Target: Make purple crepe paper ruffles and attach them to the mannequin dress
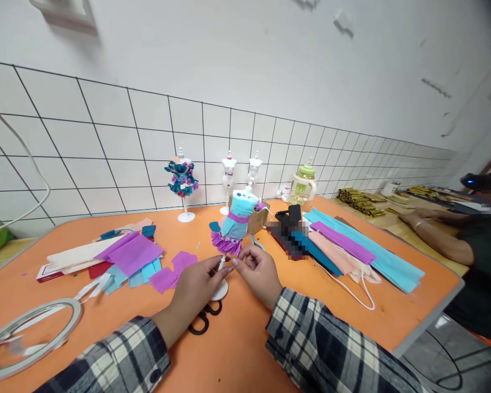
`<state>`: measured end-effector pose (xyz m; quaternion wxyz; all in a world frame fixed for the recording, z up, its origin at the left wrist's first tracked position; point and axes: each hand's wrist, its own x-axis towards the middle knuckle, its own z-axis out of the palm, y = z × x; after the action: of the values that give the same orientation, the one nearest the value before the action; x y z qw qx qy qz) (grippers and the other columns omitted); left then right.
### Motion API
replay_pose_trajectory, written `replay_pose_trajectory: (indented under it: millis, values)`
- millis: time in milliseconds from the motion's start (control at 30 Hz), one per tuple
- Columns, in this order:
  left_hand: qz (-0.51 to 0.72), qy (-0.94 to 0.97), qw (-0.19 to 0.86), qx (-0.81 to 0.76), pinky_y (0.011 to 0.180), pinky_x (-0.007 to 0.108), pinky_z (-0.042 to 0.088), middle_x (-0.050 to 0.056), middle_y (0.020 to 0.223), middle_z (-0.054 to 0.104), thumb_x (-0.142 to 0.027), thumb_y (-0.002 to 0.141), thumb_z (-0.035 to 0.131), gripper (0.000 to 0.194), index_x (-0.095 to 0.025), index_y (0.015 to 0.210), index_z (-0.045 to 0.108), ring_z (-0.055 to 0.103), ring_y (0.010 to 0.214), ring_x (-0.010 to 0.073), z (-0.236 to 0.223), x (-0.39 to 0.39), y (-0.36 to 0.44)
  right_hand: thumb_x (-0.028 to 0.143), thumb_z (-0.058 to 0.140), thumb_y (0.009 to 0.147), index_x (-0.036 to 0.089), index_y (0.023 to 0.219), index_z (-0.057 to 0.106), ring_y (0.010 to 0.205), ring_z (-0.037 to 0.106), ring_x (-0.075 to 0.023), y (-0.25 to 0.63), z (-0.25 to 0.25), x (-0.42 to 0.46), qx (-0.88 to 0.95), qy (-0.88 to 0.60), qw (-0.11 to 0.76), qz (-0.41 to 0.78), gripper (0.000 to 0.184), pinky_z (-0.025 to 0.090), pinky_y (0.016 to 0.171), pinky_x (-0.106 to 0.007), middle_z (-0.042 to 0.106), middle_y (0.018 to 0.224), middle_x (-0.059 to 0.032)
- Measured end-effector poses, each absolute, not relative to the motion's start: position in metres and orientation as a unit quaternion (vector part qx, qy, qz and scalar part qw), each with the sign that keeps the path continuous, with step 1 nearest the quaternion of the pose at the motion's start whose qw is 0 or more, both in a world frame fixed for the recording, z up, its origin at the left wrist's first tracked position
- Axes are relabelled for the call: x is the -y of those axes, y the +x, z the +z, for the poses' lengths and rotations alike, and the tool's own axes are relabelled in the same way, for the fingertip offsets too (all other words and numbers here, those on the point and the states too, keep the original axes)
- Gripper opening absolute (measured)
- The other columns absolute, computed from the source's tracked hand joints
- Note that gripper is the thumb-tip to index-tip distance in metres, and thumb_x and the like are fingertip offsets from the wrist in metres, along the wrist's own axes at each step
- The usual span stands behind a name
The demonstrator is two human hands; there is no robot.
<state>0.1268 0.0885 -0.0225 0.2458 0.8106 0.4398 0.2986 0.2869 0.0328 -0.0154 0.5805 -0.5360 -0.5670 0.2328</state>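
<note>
A miniature dress form (245,197) stands in front of me, dressed in light-blue crepe paper with a purple band and a purple ruffled hem (225,243). It leans to the right in view, on a white round base (220,292). Just below the hem, my left hand (196,284) has thumb and fingers closed around the thin white stand pole (222,263). My right hand (262,274) is closed in a pinch at the hem's lower right edge; what lies between its fingertips is too small to make out. Black-handled scissors (199,323) lie beneath my left wrist, partly hidden.
Crepe paper pieces (135,254) and a tape roll (76,314) lie left. Behind stand a decorated dress form (183,177), two white forms (228,172) and a bottle (303,185). Paper strips (364,251) lie right on the orange table (303,322). Another person's arm (442,234) is at far right.
</note>
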Motion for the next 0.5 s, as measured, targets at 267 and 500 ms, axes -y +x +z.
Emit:
replay_pose_trajectory:
  millis: [267, 500]
  values:
    - [0.363, 0.760, 0.331, -0.426, 0.078, 0.033, 0.053, 0.007, 0.096, 0.078, -0.049, 0.089, 0.045, 0.038, -0.020, 0.092, 0.069, 0.072, 0.092, 0.0257, -0.034, -0.109, 0.123, 0.046, 0.049, 0.092, 0.018, 0.068, 0.058, 0.059, 0.046, -0.0124, 0.290, -0.018, -0.030, 0.633, -0.484, 0.546, 0.260, 0.038, 0.035, 0.057, -0.023, 0.048, 0.059, 0.0024]
    - [0.386, 0.757, 0.385, -0.360, 0.091, 0.036, 0.054, 0.012, 0.108, 0.075, -0.046, 0.097, 0.034, 0.046, -0.014, 0.118, 0.059, 0.071, 0.100, 0.0226, -0.034, -0.101, 0.125, 0.041, 0.046, 0.094, 0.017, 0.068, 0.060, 0.062, 0.050, -0.0130, 0.294, -0.022, -0.038, 0.637, -0.510, 0.526, 0.241, 0.038, 0.037, 0.058, -0.023, 0.053, 0.062, 0.0010]
